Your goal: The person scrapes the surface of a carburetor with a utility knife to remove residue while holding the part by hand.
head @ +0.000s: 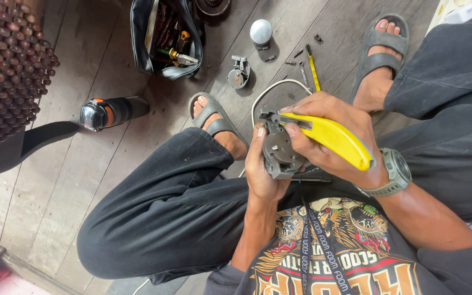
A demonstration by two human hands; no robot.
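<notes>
1. The left hand (262,169) is wrapped around a grey metal part (279,153), thumb up along its left side, fingers clamped on it from behind.
2. The right hand (329,134) is closed on a yellow utility knife (334,139); the handle runs toward 4 o'clock past the wrist, and the tip meets the top of the grey metal part at about 10 o'clock from the hand.
3. The grey metal part sits just right of the picture's centre, held above the person's lap between the two knees.
4. A grey wristwatch (394,175) is on the right wrist.
5. A white cable (269,90) loops on the wooden floor (83,180) at 12 o'clock from the hands and passes behind them.
6. Further toward 12 o'clock lie a small round metal piece (239,74), a silver dome-shaped cap (261,31), loose screws (301,68) and a thin yellow-handled tool (313,70).
7. An open black tool bag (165,38) stands at 11 o'clock, with tools inside.
8. A black bottle with an orange cap (107,113) lies on its side at 9 o'clock.
9. Grey sandals are on both feet: one (214,117) just left of the hands, one (381,49) at 1 o'clock.
</notes>
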